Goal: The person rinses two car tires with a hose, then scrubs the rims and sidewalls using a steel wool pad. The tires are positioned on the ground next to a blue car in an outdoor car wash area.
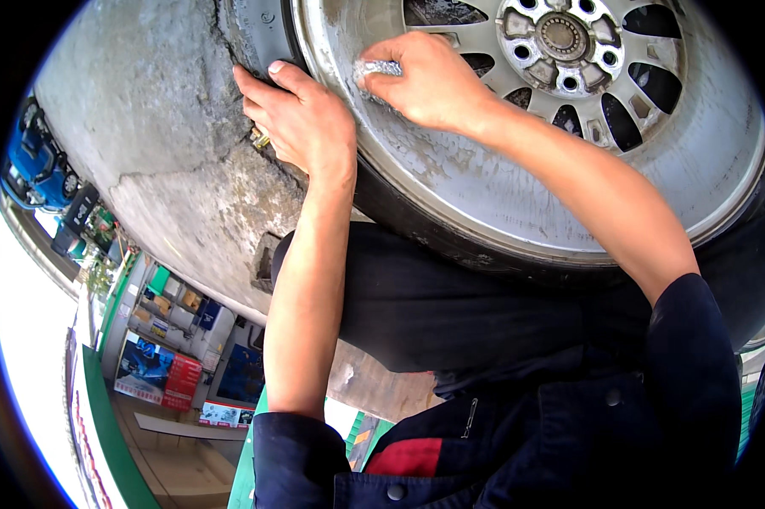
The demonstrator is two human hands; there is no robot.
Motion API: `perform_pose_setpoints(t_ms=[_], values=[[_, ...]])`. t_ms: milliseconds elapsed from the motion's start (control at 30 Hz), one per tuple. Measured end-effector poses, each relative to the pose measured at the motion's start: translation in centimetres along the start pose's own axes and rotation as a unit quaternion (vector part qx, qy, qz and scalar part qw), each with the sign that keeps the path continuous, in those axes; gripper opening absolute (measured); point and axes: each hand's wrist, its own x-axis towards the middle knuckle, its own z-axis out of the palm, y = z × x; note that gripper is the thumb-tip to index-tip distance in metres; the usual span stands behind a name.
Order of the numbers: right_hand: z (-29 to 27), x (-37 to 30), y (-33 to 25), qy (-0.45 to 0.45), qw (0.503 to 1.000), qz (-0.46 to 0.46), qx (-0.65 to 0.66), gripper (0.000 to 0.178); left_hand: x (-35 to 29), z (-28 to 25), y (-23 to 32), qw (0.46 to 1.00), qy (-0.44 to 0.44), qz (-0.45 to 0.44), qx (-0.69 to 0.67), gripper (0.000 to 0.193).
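Observation:
A large car wheel lies before me, its silver alloy rim (pixel 450 182) scuffed and flaking, with a black tyre (pixel 484 252) around it. My right hand (pixel 437 85) is closed on a crumpled silvery pad (pixel 382 67), held against the inner face of the rim at its left side. My left hand (pixel 310 119) lies across the tyre's left edge, thumb and index finger stretched out and apart; its other fingers are partly hidden. A small brass-coloured piece (pixel 260 138) shows beside those fingers, and I cannot tell whether it is held.
Cracked, rough concrete (pixel 179 178) spreads left of the wheel. My dark-trousered legs are against the wheel's near side, above a wooden board (pixel 382 382). Farther left are a blue vehicle (pixel 39 161), a shopfront with stocked shelves (pixel 174 305) and a poster board (pixel 157 369).

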Motion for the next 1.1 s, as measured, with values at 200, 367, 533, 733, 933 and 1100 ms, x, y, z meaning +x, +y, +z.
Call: perform_pose_setpoints(t_ms=[200,367,533,733,933,1100], values=[[-1.2,2.3,-0.9,0.023,0.998,0.019,0.052,0.036,0.1,0.0,0.0,1.000,0.004,0.004,0.002,0.061],[1.5,-2.4,1.3,0.026,0.999,-0.019,0.029,0.037,0.0,0.0,0.4,1.000,-0.002,-0.001,0.001,0.061],[0.7,1.3,-0.6,0.074,0.994,-0.026,0.074,0.030,-0.1,0.0,0.1,1.000,-0.001,0.004,-0.011,0.061],[1.8,-1.1,-0.3,0.079,0.984,-0.156,-0.017,0.018,0.0,0.2,-0.3,1.000,0.009,0.025,-0.014,0.059],[3.0,-4.1,-0.5,0.080,0.991,-0.098,0.050,0.017,0.0,0.1,-0.3,1.000,0.006,0.010,-0.017,0.058],[3.2,0.7,-0.6,0.215,0.969,-0.109,0.060,0.018,-0.2,0.0,-0.4,1.000,-0.001,0.018,-0.023,0.057]])
